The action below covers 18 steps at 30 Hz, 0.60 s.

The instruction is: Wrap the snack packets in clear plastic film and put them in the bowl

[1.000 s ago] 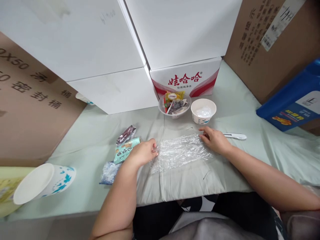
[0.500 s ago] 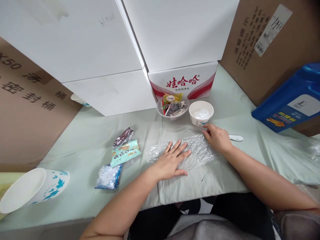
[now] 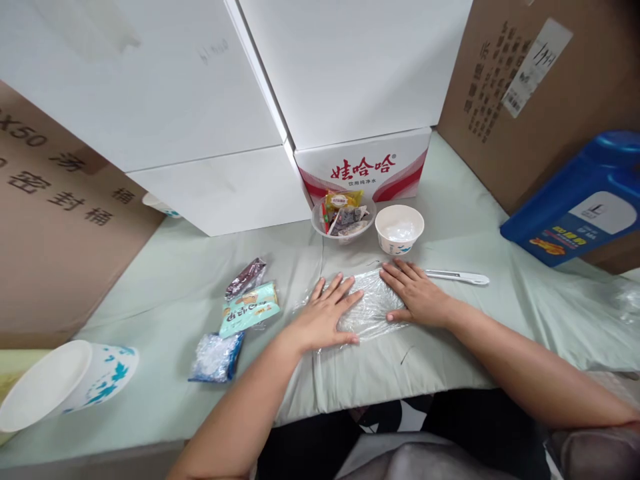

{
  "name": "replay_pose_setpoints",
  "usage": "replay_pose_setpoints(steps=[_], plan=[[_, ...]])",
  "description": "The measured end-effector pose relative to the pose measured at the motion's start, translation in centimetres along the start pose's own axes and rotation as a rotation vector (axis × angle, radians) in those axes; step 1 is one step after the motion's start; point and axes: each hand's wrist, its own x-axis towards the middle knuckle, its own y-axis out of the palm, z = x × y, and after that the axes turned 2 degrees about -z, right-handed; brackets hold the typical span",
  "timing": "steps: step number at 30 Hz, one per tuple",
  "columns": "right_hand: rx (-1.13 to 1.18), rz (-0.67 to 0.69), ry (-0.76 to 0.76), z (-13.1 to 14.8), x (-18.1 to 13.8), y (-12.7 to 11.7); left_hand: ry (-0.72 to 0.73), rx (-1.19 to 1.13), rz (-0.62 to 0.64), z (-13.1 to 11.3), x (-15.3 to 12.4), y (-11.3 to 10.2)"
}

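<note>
A clear, crinkled plastic bag point(image 3: 371, 305) lies flat on the cloth-covered table. My left hand point(image 3: 327, 317) rests palm down on its left part, fingers spread. On its right part my right hand point(image 3: 413, 293) also lies flat, with the thumb apart from the fingers. Just beyond the right hand, a white utility knife point(image 3: 463, 277) sits on the cloth, its left end near the fingers. Behind the bag stand a paper bowl point(image 3: 400, 227) with clear plastic in it and a clear plastic bowl point(image 3: 345, 227) of small wrapped snacks.
Left of the bag lie a dark snack packet point(image 3: 245, 279), a mint-green packet point(image 3: 249, 310) and a blue-and-clear packet point(image 3: 215, 357). A large paper cup point(image 3: 70, 383) stands at far left. White boxes point(image 3: 360, 67), cardboard boxes point(image 3: 50, 233) and a blue jug point(image 3: 575, 207) border the table.
My right hand has moved left and flattened onto the plastic bag, uncovering more of the knife. The bag looks shorter on the right. My left hand has shifted slightly left.
</note>
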Motion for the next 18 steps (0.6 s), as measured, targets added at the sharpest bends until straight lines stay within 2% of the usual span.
replay_pose_setpoints(steps=[3, 6, 9, 11, 13, 15, 18], plan=[[-0.037, 0.000, 0.051, -1.2, -0.6, 0.2, -0.059, -0.006, 0.002, 1.0, -0.4, -0.3], [-0.050, -0.059, 0.107, -1.7, -0.9, -0.4, -0.109, -0.007, -0.091, 1.3, -0.8, -1.0], [0.051, -0.119, -0.002, -1.1, -0.9, -2.3, -0.102, -0.047, -0.225, 0.5, -1.2, -2.2], [0.190, -0.043, -0.174, -0.2, -0.9, -3.8, -0.041, -0.133, -0.160, -0.4, -1.6, -2.8], [0.278, 0.104, -0.275, 0.6, -1.0, -4.9, 0.010, -0.189, 0.002, -1.5, -2.0, -3.2], [0.286, 0.213, -0.269, 0.9, -1.1, -5.5, -0.013, -0.159, 0.108, -2.4, -2.5, -3.1], [0.287, 0.263, -0.218, 0.4, -1.2, -5.7, -0.071, -0.088, 0.136, -2.9, -3.0, -2.9]])
